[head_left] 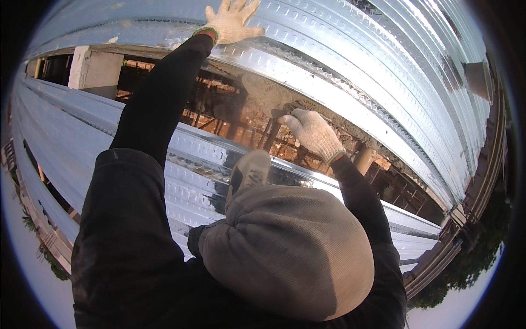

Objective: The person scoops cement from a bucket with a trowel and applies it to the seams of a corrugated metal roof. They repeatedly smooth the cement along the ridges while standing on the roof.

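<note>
The left hand (pixel 231 24) is laid on the metal sheet (pixel 339 60), fingers spread; beside that sheet, the right hand (pixel 315 133) is held, fingers curled, grip unclear.

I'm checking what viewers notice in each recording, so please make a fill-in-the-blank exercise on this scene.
1. The left hand, fingers spread on ribbed metal decking, and the right hand both wear pale ____.
2. Their cuffs are edged in the colour ____.
3. The hand nearer the shoe is the ____ one.
4. The sleeves are coloured ____.

Missing words: gloves; green; right; black.
</note>
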Motion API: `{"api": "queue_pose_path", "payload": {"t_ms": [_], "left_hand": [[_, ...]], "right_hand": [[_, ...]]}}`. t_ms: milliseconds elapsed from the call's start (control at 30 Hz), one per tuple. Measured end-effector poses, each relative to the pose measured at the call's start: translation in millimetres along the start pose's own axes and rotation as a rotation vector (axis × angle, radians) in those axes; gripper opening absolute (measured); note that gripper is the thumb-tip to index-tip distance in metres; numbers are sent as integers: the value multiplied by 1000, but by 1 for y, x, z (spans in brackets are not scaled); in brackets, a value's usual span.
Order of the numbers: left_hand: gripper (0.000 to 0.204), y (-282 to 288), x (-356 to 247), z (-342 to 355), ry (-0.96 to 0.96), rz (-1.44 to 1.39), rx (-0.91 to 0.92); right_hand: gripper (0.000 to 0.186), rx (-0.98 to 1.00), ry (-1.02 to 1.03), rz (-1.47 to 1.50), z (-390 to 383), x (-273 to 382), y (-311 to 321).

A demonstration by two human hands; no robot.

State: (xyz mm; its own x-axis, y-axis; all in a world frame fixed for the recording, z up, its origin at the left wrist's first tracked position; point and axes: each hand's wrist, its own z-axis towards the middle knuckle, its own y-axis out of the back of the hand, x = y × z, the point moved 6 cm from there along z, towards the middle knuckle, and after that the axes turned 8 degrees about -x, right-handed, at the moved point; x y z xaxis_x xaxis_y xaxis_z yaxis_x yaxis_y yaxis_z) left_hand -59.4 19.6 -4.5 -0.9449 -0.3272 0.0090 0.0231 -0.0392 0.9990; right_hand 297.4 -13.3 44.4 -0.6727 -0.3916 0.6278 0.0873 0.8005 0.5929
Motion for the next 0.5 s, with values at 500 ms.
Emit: {"api": "queue_pose_path", "payload": {"t_ms": [500], "left_hand": [[65,52,154,-295,801,-329,-458]], "right_hand": [[59,58,68,13,122,140,-89]]}}
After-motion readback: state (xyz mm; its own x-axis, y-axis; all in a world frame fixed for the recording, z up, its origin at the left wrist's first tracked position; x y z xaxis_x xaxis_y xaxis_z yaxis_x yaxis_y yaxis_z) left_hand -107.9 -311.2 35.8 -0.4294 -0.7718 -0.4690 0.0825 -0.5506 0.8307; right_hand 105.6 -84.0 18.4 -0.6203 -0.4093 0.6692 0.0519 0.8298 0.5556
